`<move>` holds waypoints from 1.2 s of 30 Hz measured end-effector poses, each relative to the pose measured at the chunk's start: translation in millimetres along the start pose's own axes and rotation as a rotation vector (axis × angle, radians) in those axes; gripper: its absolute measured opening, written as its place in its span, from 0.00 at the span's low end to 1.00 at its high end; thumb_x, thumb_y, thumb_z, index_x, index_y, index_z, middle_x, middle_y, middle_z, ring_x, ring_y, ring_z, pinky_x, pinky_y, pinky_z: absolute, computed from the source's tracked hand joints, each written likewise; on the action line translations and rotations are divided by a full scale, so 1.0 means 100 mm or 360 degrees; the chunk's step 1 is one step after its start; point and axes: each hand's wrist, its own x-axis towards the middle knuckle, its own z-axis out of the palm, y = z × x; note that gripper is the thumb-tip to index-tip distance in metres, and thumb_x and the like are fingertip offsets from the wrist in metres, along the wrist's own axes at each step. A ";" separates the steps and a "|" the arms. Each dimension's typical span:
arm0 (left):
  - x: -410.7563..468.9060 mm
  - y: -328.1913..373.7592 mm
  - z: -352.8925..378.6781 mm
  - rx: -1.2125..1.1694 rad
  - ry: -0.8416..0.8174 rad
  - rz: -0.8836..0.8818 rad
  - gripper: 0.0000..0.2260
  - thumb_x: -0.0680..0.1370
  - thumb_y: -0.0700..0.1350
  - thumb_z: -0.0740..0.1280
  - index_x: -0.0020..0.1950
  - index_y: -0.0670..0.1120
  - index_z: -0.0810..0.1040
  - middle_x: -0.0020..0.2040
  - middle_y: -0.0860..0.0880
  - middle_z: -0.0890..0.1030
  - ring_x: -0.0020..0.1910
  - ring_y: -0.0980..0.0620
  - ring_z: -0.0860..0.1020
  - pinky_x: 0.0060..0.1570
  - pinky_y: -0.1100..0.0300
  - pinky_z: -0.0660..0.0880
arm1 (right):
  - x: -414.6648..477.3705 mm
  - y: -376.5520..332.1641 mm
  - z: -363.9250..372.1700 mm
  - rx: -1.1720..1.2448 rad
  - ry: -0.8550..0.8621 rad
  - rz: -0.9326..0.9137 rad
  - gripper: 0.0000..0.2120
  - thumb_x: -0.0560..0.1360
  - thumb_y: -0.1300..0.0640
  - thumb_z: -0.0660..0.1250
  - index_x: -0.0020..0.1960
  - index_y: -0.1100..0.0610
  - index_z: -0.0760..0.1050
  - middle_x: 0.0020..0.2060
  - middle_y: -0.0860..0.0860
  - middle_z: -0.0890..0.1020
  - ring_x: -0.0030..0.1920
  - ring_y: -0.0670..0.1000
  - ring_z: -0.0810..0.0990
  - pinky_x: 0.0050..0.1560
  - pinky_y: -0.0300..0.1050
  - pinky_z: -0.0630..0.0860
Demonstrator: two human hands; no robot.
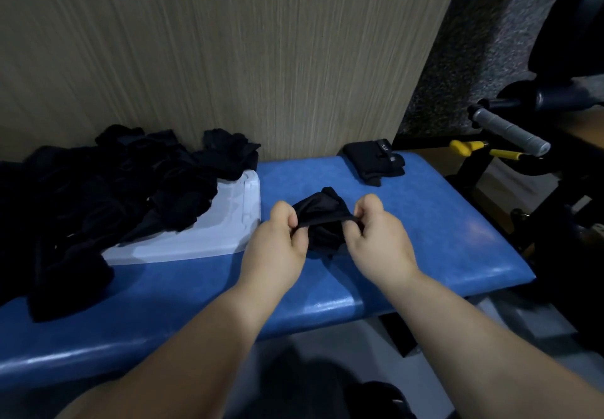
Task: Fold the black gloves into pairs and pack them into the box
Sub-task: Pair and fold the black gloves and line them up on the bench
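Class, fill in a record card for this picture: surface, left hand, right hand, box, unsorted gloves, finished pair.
surface: blue padded bench, wood-grain panel behind
left hand: pinches one end of the bunched black glove
right hand: pinches the other end, an edge stretched between the hands
box: white plastic, mostly covered
unsorted: pile of black gloves, lying partly over the box
finished: folded pair, at the bench's far right

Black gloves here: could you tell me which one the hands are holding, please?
The central crumpled glove, pinched between left hand and right hand; the pile and folded pair lie untouched.
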 end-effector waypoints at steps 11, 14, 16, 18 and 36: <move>0.08 0.09 -0.13 -0.1338 -0.0420 -0.0701 0.08 0.80 0.50 0.61 0.47 0.45 0.70 0.52 0.41 0.82 0.48 0.45 0.83 0.52 0.48 0.79 | -0.01 -0.12 -0.06 0.0580 -0.0087 -0.0145 0.17 0.77 0.70 0.54 0.47 0.46 0.63 0.33 0.58 0.77 0.29 0.49 0.72 0.32 0.41 0.69; 0.13 0.05 -0.12 -0.1404 -0.0382 -0.0855 0.19 0.81 0.58 0.58 0.58 0.43 0.73 0.51 0.41 0.84 0.47 0.45 0.84 0.46 0.52 0.80 | -0.04 -0.14 -0.07 0.0603 -0.0202 -0.0216 0.22 0.77 0.71 0.55 0.45 0.42 0.66 0.37 0.57 0.78 0.34 0.58 0.73 0.36 0.48 0.73; 0.15 0.02 -0.10 -0.1389 -0.0296 -0.0921 0.19 0.80 0.56 0.60 0.59 0.40 0.72 0.53 0.40 0.83 0.48 0.44 0.83 0.43 0.53 0.80 | -0.05 -0.13 -0.07 0.0613 -0.0280 -0.0233 0.22 0.77 0.71 0.55 0.44 0.42 0.69 0.37 0.57 0.77 0.36 0.63 0.74 0.39 0.55 0.74; 0.16 0.00 -0.10 -0.1404 -0.0159 -0.0962 0.11 0.81 0.48 0.63 0.51 0.40 0.71 0.54 0.38 0.81 0.50 0.42 0.82 0.43 0.51 0.80 | -0.05 -0.11 -0.06 0.0600 -0.0335 -0.0265 0.23 0.75 0.73 0.55 0.42 0.43 0.71 0.35 0.52 0.77 0.37 0.61 0.74 0.39 0.53 0.74; 0.14 0.07 -0.02 -0.1545 -0.0108 -0.0726 0.15 0.80 0.32 0.57 0.52 0.53 0.69 0.65 0.44 0.75 0.60 0.47 0.76 0.58 0.50 0.75 | 0.09 -0.13 -0.15 0.1267 -0.0560 0.1031 0.28 0.77 0.35 0.58 0.52 0.60 0.81 0.45 0.55 0.85 0.47 0.54 0.84 0.46 0.48 0.81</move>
